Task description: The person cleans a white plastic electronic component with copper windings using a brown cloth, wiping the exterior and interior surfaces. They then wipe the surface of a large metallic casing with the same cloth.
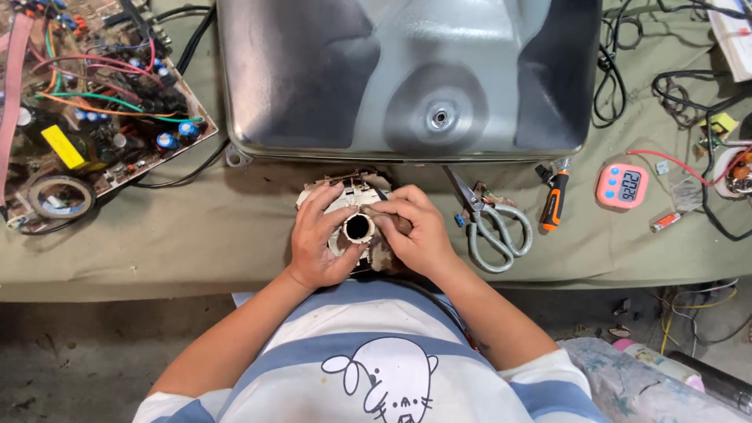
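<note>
At the near edge of the desk (157,258), the left hand (317,243) and right hand (415,231) both curl closed around a small grimy motor part (354,197) with a round open tube end (358,227). The person seems to be working the part over, and the next move likely calls for a firm steadying grip. The fingers hide most of its body, so its exact make is unclear; scissors (489,223) lie just to the right.

Hidden or cut off, as I see it: motor part (356,205) mostly covered by my left hand (317,243) and right hand (415,231); circuit board (86,102) and metal tray (407,78) cropped by frame edges; timer (623,186) digits too small.
</note>
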